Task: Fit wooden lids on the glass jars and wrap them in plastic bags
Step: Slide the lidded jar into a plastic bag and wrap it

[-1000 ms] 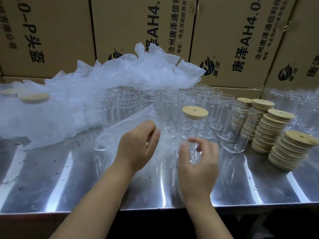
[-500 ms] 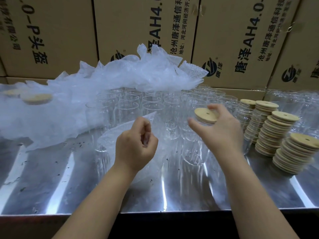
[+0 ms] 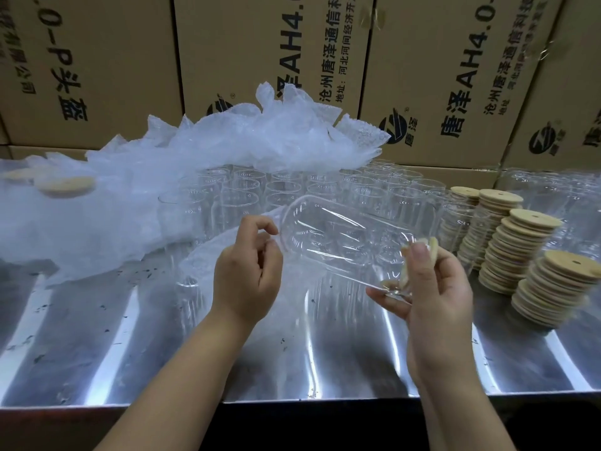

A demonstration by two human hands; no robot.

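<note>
A clear glass jar (image 3: 341, 242) with a wooden lid (image 3: 419, 258) lies on its side in the air above the metal table (image 3: 97, 336), base pointing left. My right hand (image 3: 432, 294) grips its lidded end. My left hand (image 3: 250, 271) is at the jar's base with curled fingers that pinch the edge of a plastic bag (image 3: 208, 258) lying under it. Rows of open glass jars (image 3: 292, 190) stand behind. Stacks of wooden lids (image 3: 527, 252) rise at the right.
A heap of crumpled plastic bags (image 3: 227, 148) covers the back left, with a loose wooden lid (image 3: 65, 187) on it. Cardboard boxes (image 3: 260, 53) wall off the back. More glass jars (image 3: 559, 190) stand at the far right.
My right hand took the lidded jar from the group, lifted it and tipped it sideways toward me. My left hand rose slightly to meet the jar's base.
</note>
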